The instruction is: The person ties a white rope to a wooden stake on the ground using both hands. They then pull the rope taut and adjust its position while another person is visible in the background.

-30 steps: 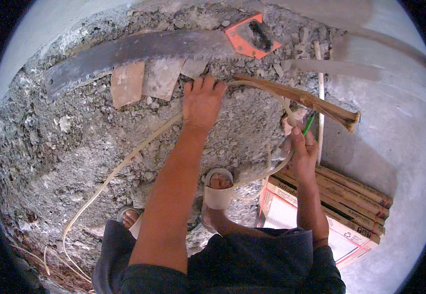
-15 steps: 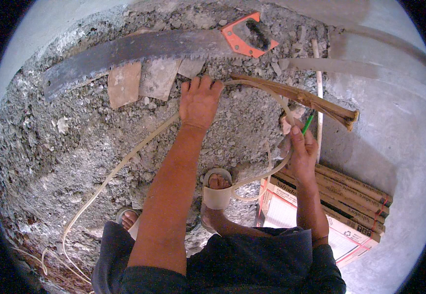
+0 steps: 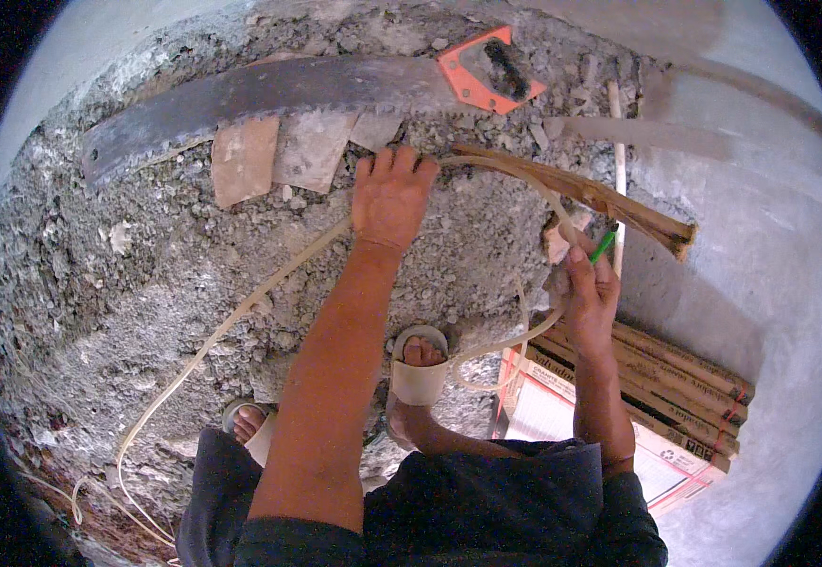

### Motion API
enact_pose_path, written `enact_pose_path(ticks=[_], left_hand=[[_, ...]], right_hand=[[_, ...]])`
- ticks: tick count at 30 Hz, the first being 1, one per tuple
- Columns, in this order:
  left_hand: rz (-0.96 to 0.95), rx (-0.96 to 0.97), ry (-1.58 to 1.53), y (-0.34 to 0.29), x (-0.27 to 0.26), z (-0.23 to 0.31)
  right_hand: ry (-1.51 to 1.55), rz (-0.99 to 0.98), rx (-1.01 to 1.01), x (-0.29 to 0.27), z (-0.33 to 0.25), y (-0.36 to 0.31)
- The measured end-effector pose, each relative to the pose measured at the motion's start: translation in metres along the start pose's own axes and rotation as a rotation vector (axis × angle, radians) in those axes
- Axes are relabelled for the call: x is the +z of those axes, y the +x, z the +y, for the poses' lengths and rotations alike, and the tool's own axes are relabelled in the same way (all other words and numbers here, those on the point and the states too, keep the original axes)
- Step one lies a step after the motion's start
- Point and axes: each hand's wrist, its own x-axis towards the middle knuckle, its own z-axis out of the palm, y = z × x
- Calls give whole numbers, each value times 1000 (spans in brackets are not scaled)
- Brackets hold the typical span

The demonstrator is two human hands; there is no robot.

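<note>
Cane strip [image 3: 241, 317] under left hand [image 3: 392, 194], fingers flat, right hand [image 3: 586, 288] fingers gripping green pencil [image 3: 604, 244]

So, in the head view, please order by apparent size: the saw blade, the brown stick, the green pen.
1. saw blade, longest
2. brown stick
3. green pen, mostly hidden in the right hand

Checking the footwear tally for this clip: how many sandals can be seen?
2: one sandal on the forward foot at centre, the other sandal lower left, partly hidden behind the left forearm.
</note>
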Motion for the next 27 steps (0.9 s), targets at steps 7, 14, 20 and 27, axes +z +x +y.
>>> enact_pose_path(ticks=[7, 14, 20, 27], left_hand=[[-108, -94, -174, -5, 20, 5], [26, -75, -177, 0, 61, 22], [44, -87, -174, 0, 62, 22], [151, -93, -114, 3, 56, 22]], right_hand=[[-876, -7, -506, -53, 64, 13], [-860, -168, -540, -111, 113, 66], [-692, -277, -617, -137, 149, 97], [-1156, -128, -754, -133, 149, 79]])
